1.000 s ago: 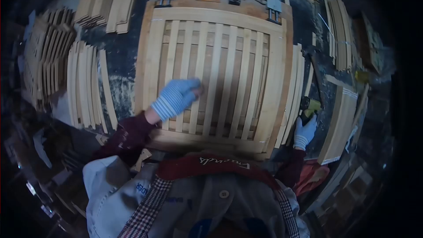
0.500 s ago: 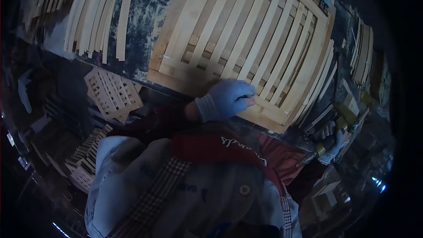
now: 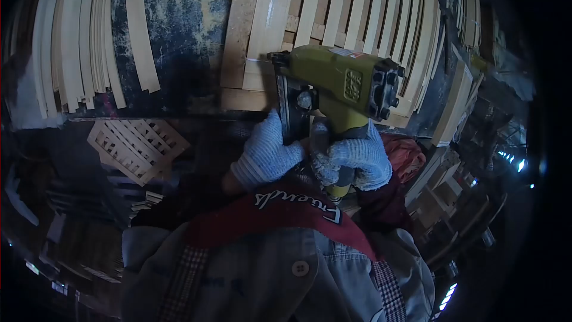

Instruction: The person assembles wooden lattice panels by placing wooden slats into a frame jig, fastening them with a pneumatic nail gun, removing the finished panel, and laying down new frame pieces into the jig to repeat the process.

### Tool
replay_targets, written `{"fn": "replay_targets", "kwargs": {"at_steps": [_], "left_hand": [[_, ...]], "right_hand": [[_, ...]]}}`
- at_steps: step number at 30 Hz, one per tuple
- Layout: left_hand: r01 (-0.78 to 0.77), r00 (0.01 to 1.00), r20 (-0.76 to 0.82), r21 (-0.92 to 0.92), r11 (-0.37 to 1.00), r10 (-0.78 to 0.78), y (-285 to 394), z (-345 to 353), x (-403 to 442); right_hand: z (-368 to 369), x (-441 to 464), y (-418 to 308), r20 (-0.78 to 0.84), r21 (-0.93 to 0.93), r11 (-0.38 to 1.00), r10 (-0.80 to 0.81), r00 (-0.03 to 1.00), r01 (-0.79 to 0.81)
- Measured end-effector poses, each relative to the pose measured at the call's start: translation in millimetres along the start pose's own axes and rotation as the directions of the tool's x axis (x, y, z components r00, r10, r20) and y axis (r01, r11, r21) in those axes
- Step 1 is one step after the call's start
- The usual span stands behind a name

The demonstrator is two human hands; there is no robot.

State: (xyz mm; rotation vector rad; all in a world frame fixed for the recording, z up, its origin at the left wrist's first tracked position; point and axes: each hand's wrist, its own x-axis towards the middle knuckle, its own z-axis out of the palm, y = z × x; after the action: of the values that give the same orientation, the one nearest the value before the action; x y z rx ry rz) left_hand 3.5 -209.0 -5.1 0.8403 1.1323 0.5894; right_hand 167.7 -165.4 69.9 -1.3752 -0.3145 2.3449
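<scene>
A green-yellow nail gun with a black magazine is raised over the near edge of a slatted wooden panel. My gloved right hand is wrapped round its handle. At the lower end of the magazine is my gloved left hand, one finger pointing up along its side and the thumb reaching across; it appears to grip the magazine, with its other fingers hidden. The gun covers part of the panel's near rail and several slats.
Long loose wood strips lie on the dark, scuffed workbench to the left. Below the bench edge stands a smaller slatted piece. Boards stick out at the right, beside a red cloth.
My right hand has brought the nail gun from the far right to the middle, over the panel's edge. My left hand has left the panel's near rail and moved left to the magazine.
</scene>
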Motion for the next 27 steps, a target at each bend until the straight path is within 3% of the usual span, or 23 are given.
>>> {"fn": "replay_targets", "kwargs": {"at_steps": [4,7,13,20,23,25,27], "left_hand": [[0.041,0.999,0.006,-0.021,0.999,-0.040,-25.4,-6.4,-2.9],[0.059,0.998,0.037,-0.026,0.998,-0.058,-31.5,-9.9,-5.2],[0.042,0.998,0.054,-0.151,0.988,-0.034,-42.6,-11.2,-6.6],[0.055,0.997,0.059,-0.163,0.985,-0.046,-44.9,-10.4,-5.9],[0.056,0.996,0.073,-0.171,0.984,-0.044,-46.5,-10.3,-5.5],[0.056,0.996,0.084,-0.177,0.983,-0.042,-48.0,-10.6,-5.1],[0.056,0.995,0.093,-0.182,0.982,-0.040,-49.5,-10.1,-4.7]], "right_hand": [[6.9,13.3,19.2,0.098,0.081,0.988,-0.136,0.986,0.128],[16.7,9.1,14.3,-0.054,-0.036,0.999,0.008,0.999,-0.010],[21.8,7.9,21.0,-0.108,-0.019,0.999,0.025,0.994,-0.027],[26.6,8.6,21.1,-0.138,-0.028,0.999,0.013,0.990,-0.017],[18.0,15.2,30.2,0.029,0.047,0.990,-0.133,0.991,0.131],[12.6,15.7,35.0,0.008,0.018,0.997,-0.082,0.997,0.081],[11.6,11.9,33.2,-0.142,-0.068,0.995,0.068,0.988,-0.078]]}}
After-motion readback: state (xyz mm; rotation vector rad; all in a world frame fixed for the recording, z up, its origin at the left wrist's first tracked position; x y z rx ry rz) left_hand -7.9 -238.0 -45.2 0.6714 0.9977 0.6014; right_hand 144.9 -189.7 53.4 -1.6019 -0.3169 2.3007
